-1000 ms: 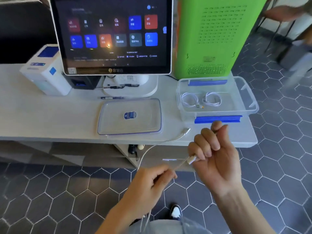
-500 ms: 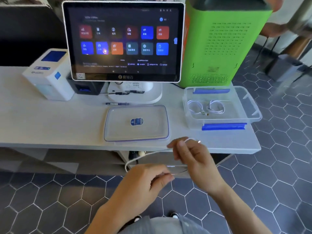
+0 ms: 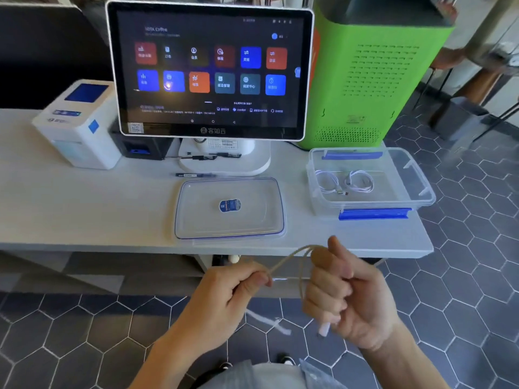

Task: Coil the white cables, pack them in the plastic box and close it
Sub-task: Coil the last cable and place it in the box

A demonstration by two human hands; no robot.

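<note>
I see both hands below the table edge: left hand (image 3: 224,299) pinching the white cable (image 3: 292,258), right hand (image 3: 348,299) curled round its loop, probably two turns. Plastic box (image 3: 415,175) stands open on the table (image 3: 70,209) holding two coiled cables (image 3: 344,182); lid (image 3: 229,207) lies left of it.

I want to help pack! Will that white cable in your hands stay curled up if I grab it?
Probably not by itself: the white cable looks floppy, drooping in loose loops between the left hand and right hand. It seems light. Its loops may spring open if you let go.
</note>
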